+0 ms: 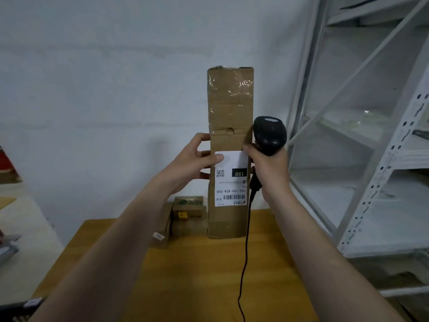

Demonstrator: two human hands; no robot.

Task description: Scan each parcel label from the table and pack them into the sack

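The job looks to be in its early or middle stretch: a tall box (229, 108) is up for scanning, and at least a couple of smaller parcels (188, 214) wait on the surface (209, 275) just left of the box's foot, so there is more to scan and pack. I see no sack anywhere, so how much is already packed I cannot say. The box stands upright over the far part of the surface; whether its base rests there or hangs just above it I cannot tell. Its white label (229, 182) sits on the lower half of the face turned to the person, printed upside down, barcode lowest. The left hand (192, 161) grips the box's left edge, fingers curled behind and thumb pressed on the label's top corner. The right hand (267, 168) is wrapped round the handle of a black scanner (269, 132) against the box's right edge, thumb touching the label's other top corner; the scanner's head points up beside the box, not at the barcode. Its cord (246, 252) drops below the box. A white rack (371, 159) stands right of the box.
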